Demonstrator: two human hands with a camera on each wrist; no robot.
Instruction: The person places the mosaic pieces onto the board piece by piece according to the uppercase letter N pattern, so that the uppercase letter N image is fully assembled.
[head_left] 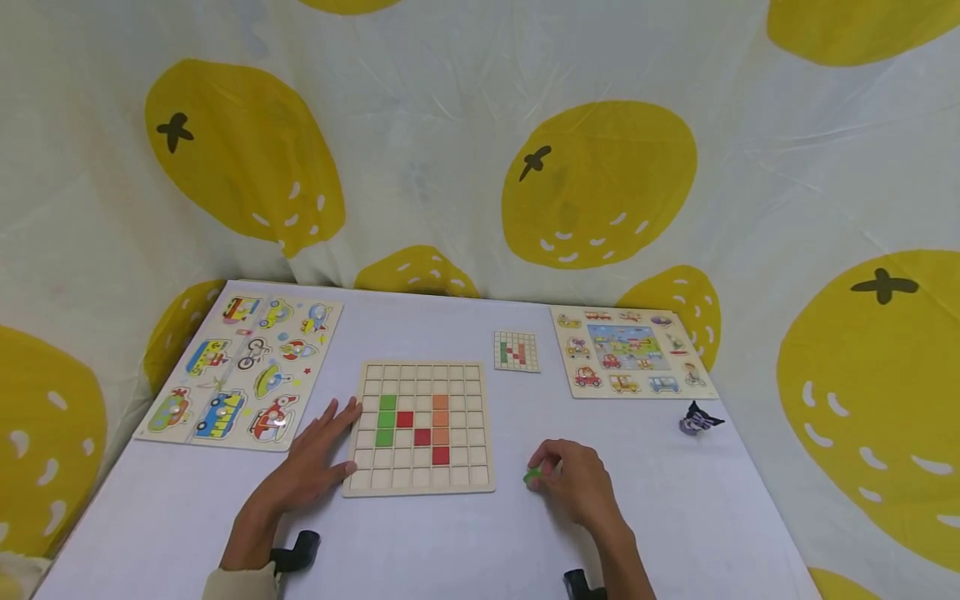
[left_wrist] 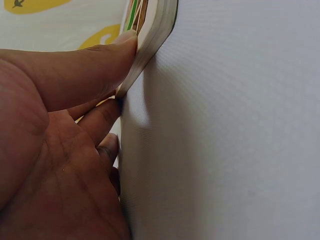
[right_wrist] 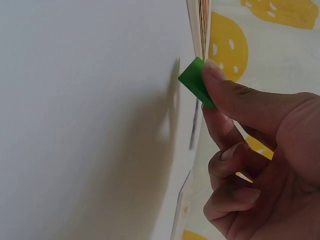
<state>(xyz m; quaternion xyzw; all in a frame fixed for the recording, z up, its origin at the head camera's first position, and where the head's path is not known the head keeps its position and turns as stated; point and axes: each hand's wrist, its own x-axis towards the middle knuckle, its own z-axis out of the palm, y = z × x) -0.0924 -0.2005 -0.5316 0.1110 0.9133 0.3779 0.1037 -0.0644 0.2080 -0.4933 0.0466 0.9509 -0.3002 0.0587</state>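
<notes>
A square wooden grid board [head_left: 477,476] lies flat on the table. In its cells sit a column of green tiles [head_left: 386,420], a diagonal of red tiles [head_left: 422,437] and a column of orange tiles [head_left: 441,419]. My left hand [head_left: 313,454] rests along the board's left edge, fingers extended; in the left wrist view its thumb [left_wrist: 92,70] lies against the rim. To the right of the board, my right hand [head_left: 573,479] pinches a green square tile [right_wrist: 196,80] between thumb and index finger, with the other fingers curled.
Behind the board is a small pattern card [head_left: 531,343] showing coloured squares. A vehicle puzzle board [head_left: 255,375] lies at the left, another picture puzzle [head_left: 637,354] at the back right. A small dark-and-white crumpled object [head_left: 699,419] sits near the right edge. A fruit-print curtain [head_left: 427,167] hangs behind.
</notes>
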